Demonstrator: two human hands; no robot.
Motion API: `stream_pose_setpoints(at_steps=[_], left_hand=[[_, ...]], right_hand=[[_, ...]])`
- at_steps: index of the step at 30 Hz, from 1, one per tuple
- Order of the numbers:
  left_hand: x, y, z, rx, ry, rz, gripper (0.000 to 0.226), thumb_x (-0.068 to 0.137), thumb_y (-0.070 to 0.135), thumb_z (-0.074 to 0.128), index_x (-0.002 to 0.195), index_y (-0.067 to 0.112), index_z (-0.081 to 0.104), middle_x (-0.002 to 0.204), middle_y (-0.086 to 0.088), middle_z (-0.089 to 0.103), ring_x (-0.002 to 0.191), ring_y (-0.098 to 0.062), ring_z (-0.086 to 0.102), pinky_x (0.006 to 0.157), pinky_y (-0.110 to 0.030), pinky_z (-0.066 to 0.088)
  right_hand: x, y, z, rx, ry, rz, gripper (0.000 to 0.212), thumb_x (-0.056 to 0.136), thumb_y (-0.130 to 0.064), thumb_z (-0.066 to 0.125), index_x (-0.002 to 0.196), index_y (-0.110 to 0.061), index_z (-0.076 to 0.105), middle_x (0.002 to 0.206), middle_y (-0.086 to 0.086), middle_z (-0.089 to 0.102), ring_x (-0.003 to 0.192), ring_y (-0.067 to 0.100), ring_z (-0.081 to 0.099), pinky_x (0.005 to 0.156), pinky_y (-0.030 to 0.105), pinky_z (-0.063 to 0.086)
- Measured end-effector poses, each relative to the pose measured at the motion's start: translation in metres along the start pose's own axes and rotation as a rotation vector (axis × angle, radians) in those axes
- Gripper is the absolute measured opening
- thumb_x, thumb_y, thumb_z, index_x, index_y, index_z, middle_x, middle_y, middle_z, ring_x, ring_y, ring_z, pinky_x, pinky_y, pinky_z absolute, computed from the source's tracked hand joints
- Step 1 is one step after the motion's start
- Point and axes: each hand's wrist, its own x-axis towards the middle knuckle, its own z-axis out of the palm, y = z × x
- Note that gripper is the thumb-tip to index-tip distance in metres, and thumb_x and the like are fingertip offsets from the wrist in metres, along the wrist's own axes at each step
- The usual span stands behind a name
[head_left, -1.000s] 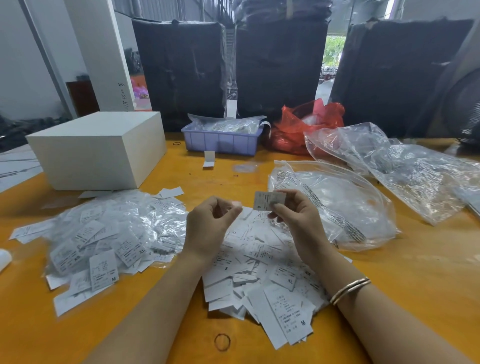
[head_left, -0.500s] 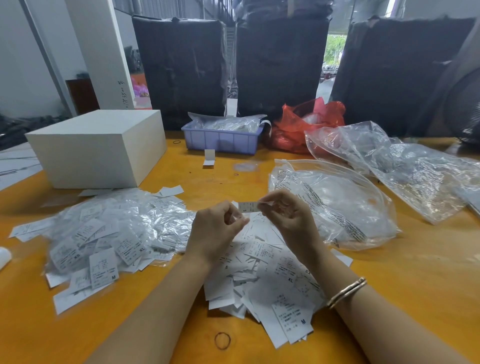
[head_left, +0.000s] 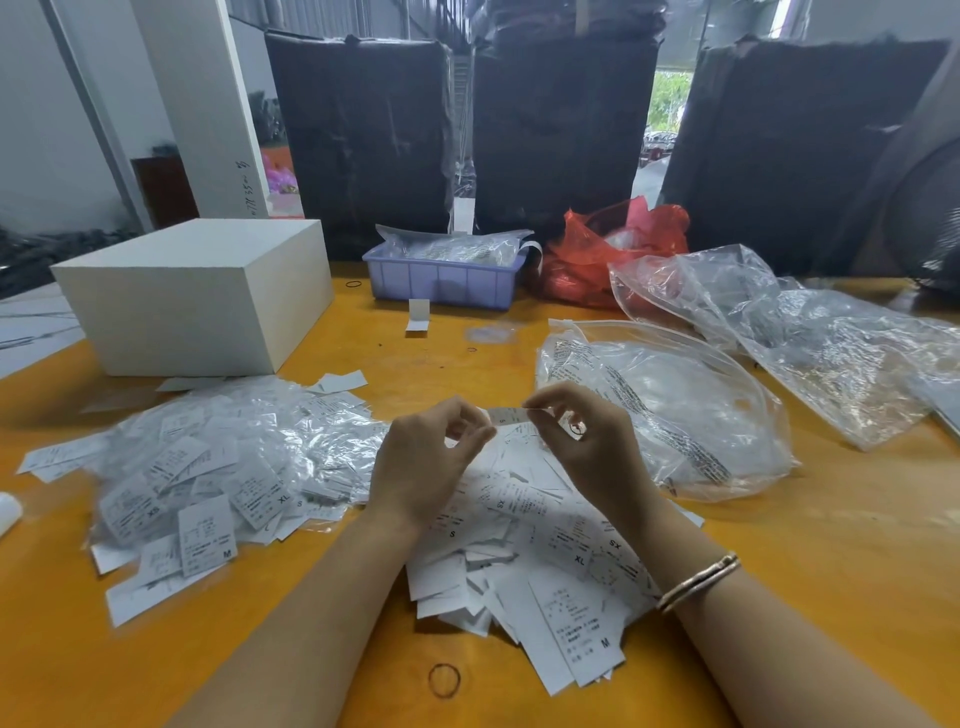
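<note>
I am watching both hands working just above the loose labels (head_left: 524, 525) heaped on the desk (head_left: 831, 545). The right hand (head_left: 587, 447) is pinching one end of a small white label (head_left: 511, 414) between thumb and forefinger, holding it level in the air. The left hand (head_left: 431, 457) is curling in close beside it, and its fingertips seem to be nipping the label's other end, though the contact is hard to make out. Bagged labels (head_left: 208, 462) are lying to the left, and a clear bag (head_left: 675, 415) to the right.
</note>
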Motion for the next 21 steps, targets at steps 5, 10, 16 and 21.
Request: stream_pose_setpoints(at_steps=[5, 10, 16, 21], left_hand=[[0.0000, -0.0002, -0.0011, -0.042, -0.038, 0.032, 0.007, 0.082, 0.032, 0.070, 0.083, 0.024, 0.070, 0.076, 0.020, 0.063, 0.075, 0.010, 0.058, 0.064, -0.003, 0.039], [0.0016, 0.0003, -0.0025, -0.091, -0.061, 0.086, 0.007, 0.085, 0.019, 0.068, 0.089, 0.016, 0.073, 0.076, 0.018, 0.062, 0.075, 0.008, 0.058, 0.064, -0.006, 0.042], [0.0027, 0.0035, -0.0029, -0.238, -0.154, 0.048, 0.013, 0.088, 0.016, 0.063, 0.098, 0.019, 0.071, 0.081, 0.012, 0.069, 0.075, 0.007, 0.062, 0.064, -0.010, 0.047], [0.0035, 0.0056, -0.0062, -0.322, -0.157, -0.012, 0.011, 0.088, 0.027, 0.059, 0.083, 0.034, 0.067, 0.075, 0.023, 0.068, 0.079, -0.019, 0.065, 0.070, -0.039, 0.051]], right_hand=[[0.0014, 0.0027, -0.0034, -0.033, -0.023, -0.029, 0.015, 0.078, 0.006, 0.067, 0.087, -0.006, 0.069, 0.080, -0.004, 0.064, 0.070, 0.004, 0.053, 0.068, 0.010, 0.043], [0.0027, -0.0017, -0.0062, -0.021, -0.056, -0.041, 0.012, 0.081, 0.004, 0.062, 0.087, -0.004, 0.068, 0.079, 0.000, 0.064, 0.069, 0.009, 0.057, 0.065, 0.020, 0.047], [0.0037, -0.0039, -0.0070, 0.121, 0.006, 0.135, 0.016, 0.085, 0.003, 0.062, 0.090, -0.012, 0.063, 0.079, -0.005, 0.063, 0.071, 0.003, 0.056, 0.062, 0.019, 0.048], [0.0037, -0.0041, -0.0083, 0.097, -0.059, 0.101, 0.014, 0.082, 0.003, 0.059, 0.087, -0.008, 0.065, 0.078, -0.001, 0.064, 0.067, 0.003, 0.053, 0.061, 0.015, 0.044]])
